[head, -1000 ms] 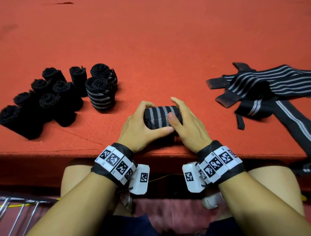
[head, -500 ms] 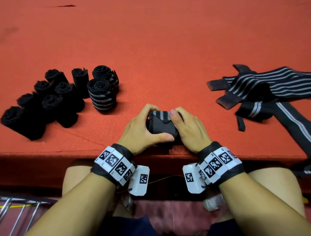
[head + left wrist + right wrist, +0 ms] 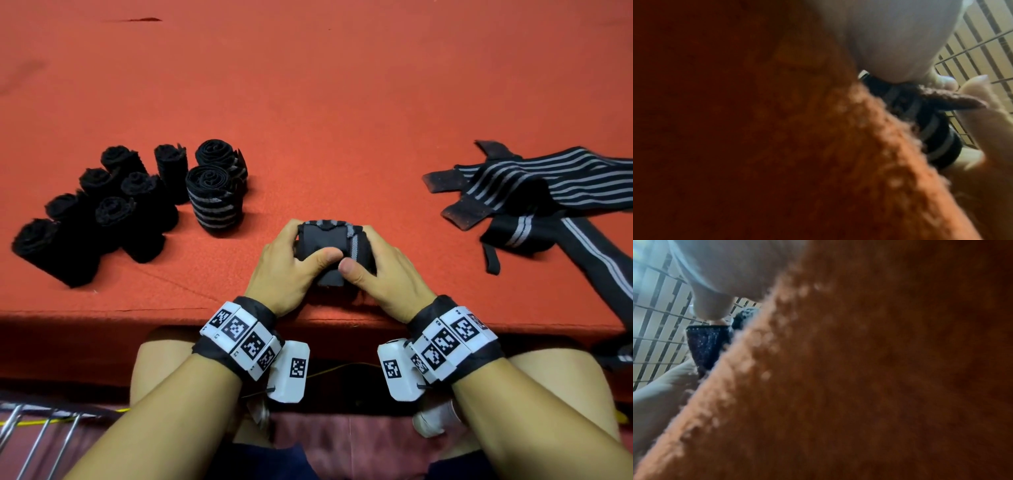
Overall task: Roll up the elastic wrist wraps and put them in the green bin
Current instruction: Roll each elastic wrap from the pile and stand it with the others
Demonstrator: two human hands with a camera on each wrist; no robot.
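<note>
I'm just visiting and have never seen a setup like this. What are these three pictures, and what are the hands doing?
No machine here: a person works with bare hands, wearing cameras. The wide picture comes from a head camera looking down. The two blurry ones come from cameras strapped at the wrists; they lie so close to the red cloth that it fills most of each picture. The left hand and right hand together grip one striped wrap, nearly rolled, thumbs pressing its loose end. To the left stand finished rolls. To the right lie unrolled wraps. No green bin shows in any picture.
</note>
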